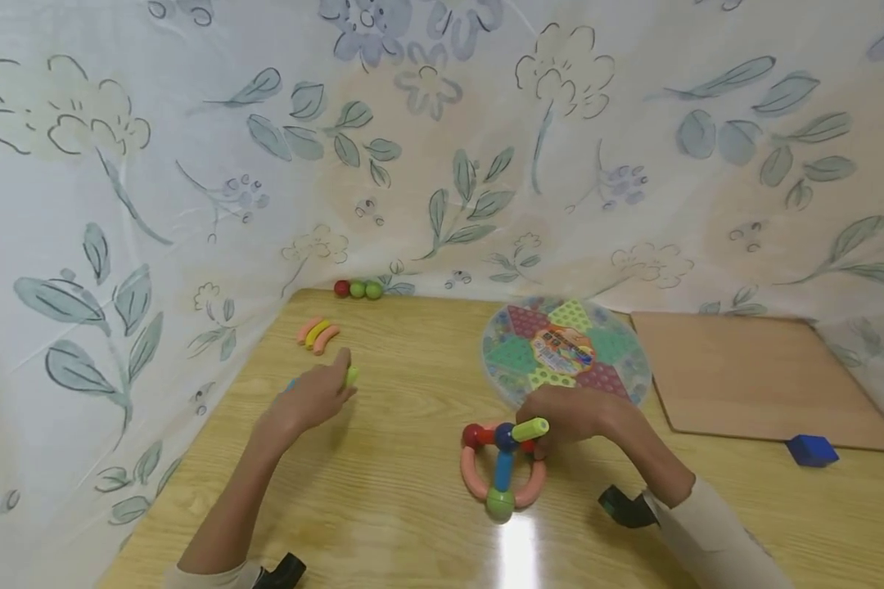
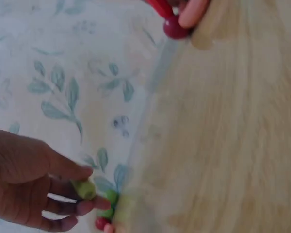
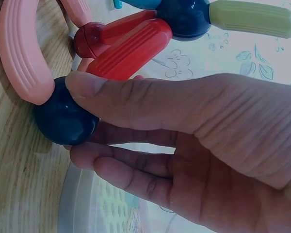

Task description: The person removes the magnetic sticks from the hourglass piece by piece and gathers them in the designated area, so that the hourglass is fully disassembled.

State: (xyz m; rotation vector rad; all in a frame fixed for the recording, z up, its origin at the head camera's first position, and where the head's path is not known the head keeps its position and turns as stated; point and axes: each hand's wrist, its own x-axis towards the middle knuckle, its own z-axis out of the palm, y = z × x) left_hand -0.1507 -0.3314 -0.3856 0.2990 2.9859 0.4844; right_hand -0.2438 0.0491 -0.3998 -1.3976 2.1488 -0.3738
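My left hand (image 1: 313, 401) is over the left side of the table and pinches a yellow-green rod (image 2: 85, 189) between thumb and fingers. A bit of blue (image 1: 290, 384) shows behind that hand, mostly hidden. My right hand (image 1: 567, 413) grips a dark blue ball (image 3: 65, 114) on a built frame of balls and rods, thumb on one side and fingers on the other. Curved pink rods (image 1: 471, 474), a blue rod (image 1: 503, 471), red rods (image 3: 131, 51), a green ball (image 1: 500, 502) and a red ball (image 1: 474, 435) make up the frame. A light-green rod (image 1: 530, 429) sticks out from its top blue ball (image 1: 507, 438).
Red and green balls (image 1: 358, 289) sit at the table's back left edge. Pink and yellow curved rods (image 1: 317, 334) lie in front of them. A round patterned game board (image 1: 511, 372), a brown board (image 1: 766, 376) and a blue block (image 1: 812, 450) are on the right. Floral cloth (image 1: 442, 164) hangs behind.
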